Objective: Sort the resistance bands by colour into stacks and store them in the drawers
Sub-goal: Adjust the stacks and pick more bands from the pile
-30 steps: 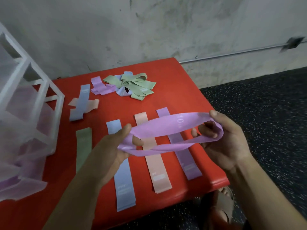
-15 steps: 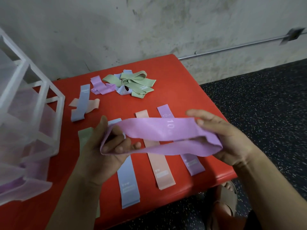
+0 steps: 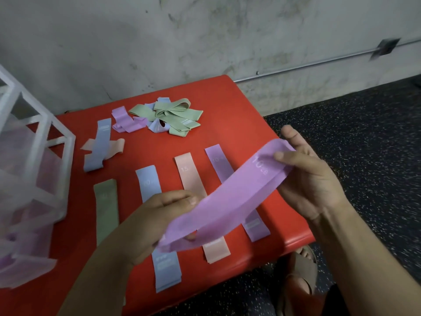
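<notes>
A purple resistance band (image 3: 227, 201) marked 10 LB is stretched flat and slanted between my hands above the red bench (image 3: 239, 115). My left hand (image 3: 157, 222) pinches its lower left end; my right hand (image 3: 305, 179) pinches its upper right end. Beneath them, flat bands lie side by side: green (image 3: 106, 208), blue (image 3: 148, 181), peach (image 3: 189, 172) and purple (image 3: 218, 160). A tangled heap of green, purple and blue bands (image 3: 168, 117) lies at the back. A blue band (image 3: 99, 144) lies crossed over a peach band (image 3: 116, 145) at the left.
A white translucent drawer unit (image 3: 34, 156) stands at the left on the bench, one drawer (image 3: 25, 265) pulled out with purple bands inside. A sandalled foot (image 3: 300, 267) rests on the dark speckled floor (image 3: 364, 156) to the right. A concrete wall rises behind.
The purple band went from an open loop to a flattened strip. My right hand rose toward the back right and my left hand dropped, so the band now slants.
</notes>
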